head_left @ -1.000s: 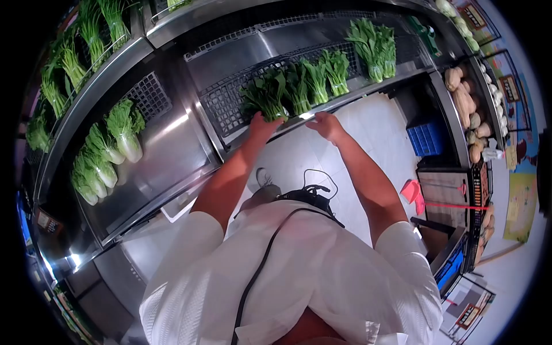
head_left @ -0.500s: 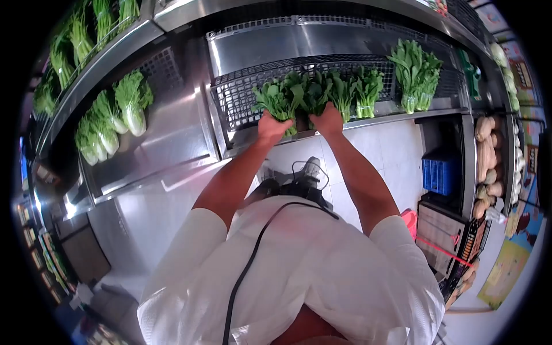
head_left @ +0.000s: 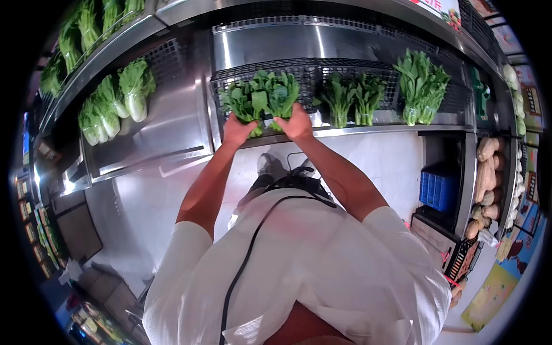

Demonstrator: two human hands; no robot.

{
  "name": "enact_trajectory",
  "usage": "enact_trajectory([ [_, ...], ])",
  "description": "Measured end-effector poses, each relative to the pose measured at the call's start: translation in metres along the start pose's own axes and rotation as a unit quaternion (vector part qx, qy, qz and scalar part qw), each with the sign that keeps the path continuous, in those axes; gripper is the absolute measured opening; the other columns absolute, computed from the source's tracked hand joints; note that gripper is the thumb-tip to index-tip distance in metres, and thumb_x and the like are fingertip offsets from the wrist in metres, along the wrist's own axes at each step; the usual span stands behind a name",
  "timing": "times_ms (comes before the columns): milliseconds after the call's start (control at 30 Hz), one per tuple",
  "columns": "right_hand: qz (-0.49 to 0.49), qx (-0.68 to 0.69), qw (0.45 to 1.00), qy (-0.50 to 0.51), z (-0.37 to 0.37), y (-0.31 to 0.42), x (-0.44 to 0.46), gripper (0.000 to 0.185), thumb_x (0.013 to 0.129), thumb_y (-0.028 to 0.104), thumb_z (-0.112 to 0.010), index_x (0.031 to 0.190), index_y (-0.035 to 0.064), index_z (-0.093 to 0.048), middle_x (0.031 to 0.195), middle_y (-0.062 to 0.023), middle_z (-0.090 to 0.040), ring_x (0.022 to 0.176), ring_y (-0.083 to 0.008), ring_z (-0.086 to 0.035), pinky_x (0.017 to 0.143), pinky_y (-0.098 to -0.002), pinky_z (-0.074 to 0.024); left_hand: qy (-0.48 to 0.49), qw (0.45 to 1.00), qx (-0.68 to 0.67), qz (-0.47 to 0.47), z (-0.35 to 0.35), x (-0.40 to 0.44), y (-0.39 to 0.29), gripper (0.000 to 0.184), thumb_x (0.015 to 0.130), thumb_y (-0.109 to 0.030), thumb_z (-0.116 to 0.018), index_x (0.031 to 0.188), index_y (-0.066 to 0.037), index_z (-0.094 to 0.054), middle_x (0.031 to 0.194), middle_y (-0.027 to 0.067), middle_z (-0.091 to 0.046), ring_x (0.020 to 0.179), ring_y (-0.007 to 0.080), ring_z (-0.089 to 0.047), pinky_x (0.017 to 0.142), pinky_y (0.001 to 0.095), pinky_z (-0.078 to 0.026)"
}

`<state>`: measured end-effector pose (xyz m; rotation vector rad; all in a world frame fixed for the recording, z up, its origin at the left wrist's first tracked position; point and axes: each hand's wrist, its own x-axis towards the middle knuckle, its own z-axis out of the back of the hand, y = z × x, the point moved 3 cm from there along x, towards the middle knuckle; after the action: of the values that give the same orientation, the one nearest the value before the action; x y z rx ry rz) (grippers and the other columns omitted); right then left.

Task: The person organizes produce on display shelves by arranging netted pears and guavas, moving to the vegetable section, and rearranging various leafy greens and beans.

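Observation:
My left hand [head_left: 238, 131] is closed round the lower stems of a dark leafy green bunch [head_left: 237, 99] at the left end of the black mesh rack. Just to its right, my right hand [head_left: 296, 123] grips the outer side of a second leafy bunch [head_left: 280, 95]. Both bunches stand upright side by side, leaves away from me. Two similar bunches [head_left: 340, 102] stand to the right, apart from the held ones. Part of the fingers on each hand is hidden by the greens.
Taller greens [head_left: 421, 89] stand farther right on the rack. Cabbages [head_left: 133, 95] lie on the steel counter [head_left: 167, 123] at left. A metal edge [head_left: 356, 131] runs along the shelf front. A blue crate [head_left: 439, 187] and squashes [head_left: 486, 172] are at right.
Both hands have moved left along the rack with the two bunches, opening a gap before the other two. The right hand has taken hold of its bunch. The view has shifted.

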<state>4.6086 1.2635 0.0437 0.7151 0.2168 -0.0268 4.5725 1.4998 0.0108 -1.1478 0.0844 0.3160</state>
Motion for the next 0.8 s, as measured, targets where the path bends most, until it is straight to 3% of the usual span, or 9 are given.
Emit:
enact_trajectory([
  [100,0.082,0.045,0.995,-0.03,0.029,-0.012,-0.007,0.059,0.077,0.037,-0.088,0.115,-0.0005,-0.062,0.112,-0.0221,-0.069,0.101,-0.0384,-0.069,0.086,-0.0446,-0.0562,0.017,0.998,-0.055,0.008,-0.007,0.01,0.029,0.069,0.076,-0.017,-0.09,0.131,0.004,-0.053,0.125,0.0164,-0.07,0.111,0.0214,-0.068,0.096,0.0343,-0.054],
  [167,0.095,0.114,0.983,-0.11,0.068,-0.023,-0.014,0.055,0.078,0.034,-0.087,0.114,0.0004,-0.062,0.107,-0.0189,-0.068,0.098,-0.0345,-0.068,0.084,-0.042,-0.0561,-0.024,0.993,-0.1,-0.048,-0.006,-0.004,0.012,0.066,0.072,-0.032,-0.092,0.118,0.002,-0.059,0.104,0.0146,-0.074,0.094,0.0285,-0.071,0.086,0.0394,-0.055],
  [267,0.022,0.061,0.966,-0.249,0.12,-0.074,-0.018,0.044,0.077,0.021,-0.087,0.11,0.0029,-0.063,0.098,-0.0124,-0.064,0.087,-0.0284,-0.063,0.08,-0.0406,-0.0533,-0.264,0.953,0.117,-0.087,0.0,-0.043,0.006,0.055,0.074,-0.027,-0.092,0.107,0.0,-0.057,0.084,0.0076,-0.065,0.075,0.0256,-0.062,0.073,0.041,-0.051],
  [300,0.007,0.065,0.959,-0.276,0.128,-0.106,-0.013,0.045,0.076,0.021,-0.087,0.109,0.0016,-0.063,0.099,-0.0131,-0.063,0.089,-0.0283,-0.062,0.081,-0.0397,-0.0526,-0.262,0.951,0.033,-0.158,-0.008,-0.055,-0.003,0.045,0.079,-0.023,-0.089,0.101,-0.003,-0.055,0.069,0.0021,-0.049,0.061,0.0201,-0.048,0.061,0.0386,-0.045],
  [367,-0.044,0.059,0.934,-0.348,0.152,-0.15,-0.006,0.045,0.076,0.02,-0.084,0.11,0.0001,-0.062,0.103,-0.0157,-0.064,0.093,-0.0332,-0.062,0.085,-0.0434,-0.0522,-0.082,0.993,0.004,-0.085,-0.035,-0.076,-0.011,0.034,0.084,-0.018,-0.084,0.098,-0.003,-0.057,0.067,0.0019,-0.053,0.06,0.015,-0.05,0.059,0.0328,-0.046],
  [433,-0.056,-0.034,0.9,-0.432,0.173,-0.167,-0.001,0.051,0.074,0.016,-0.083,0.116,-0.0005,-0.06,0.109,-0.0172,-0.065,0.099,-0.0361,-0.063,0.09,-0.0453,-0.0511,0.051,0.991,-0.01,-0.125,-0.069,-0.08,-0.045,0.025,0.087,-0.016,-0.081,0.096,-0.004,-0.06,0.07,0.0023,-0.058,0.06,0.0118,-0.053,0.06,0.0282,-0.047],
  [533,-0.066,-0.017,0.962,-0.264,0.194,-0.167,0.01,0.068,0.071,0.015,-0.083,0.129,-0.0011,-0.052,0.121,-0.0197,-0.065,0.11,-0.0387,-0.064,0.097,-0.0461,-0.0502,0.164,0.969,-0.034,-0.182,-0.138,-0.051,-0.062,0.028,0.087,-0.018,-0.082,0.106,-0.004,-0.067,0.083,0.0083,-0.072,0.072,0.0152,-0.068,0.069,0.0302,-0.055],
  [633,-0.037,0.197,0.97,-0.136,0.187,-0.195,0.028,0.086,0.066,0.018,-0.086,0.139,0.0,-0.043,0.124,-0.0217,-0.067,0.117,-0.0405,-0.064,0.101,-0.0461,-0.0509,0.172,0.974,0.018,-0.145,-0.214,-0.011,-0.08,0.048,0.083,-0.036,-0.083,0.111,-0.001,-0.067,0.103,0.0169,-0.075,0.094,0.0274,-0.072,0.083,0.0374,-0.057],
  [800,-0.125,-0.034,0.986,-0.108,0.188,-0.22,0.047,0.09,0.063,0.028,-0.09,0.136,0.0018,-0.045,0.115,-0.022,-0.073,0.109,-0.0402,-0.07,0.094,-0.0452,-0.0557,0.179,0.975,0.132,0.003,-0.273,0.019,-0.132,0.073,0.072,-0.054,-0.084,0.115,0.002,-0.066,0.114,0.023,-0.072,0.108,0.039,-0.069,0.093,0.0426,-0.056],
])
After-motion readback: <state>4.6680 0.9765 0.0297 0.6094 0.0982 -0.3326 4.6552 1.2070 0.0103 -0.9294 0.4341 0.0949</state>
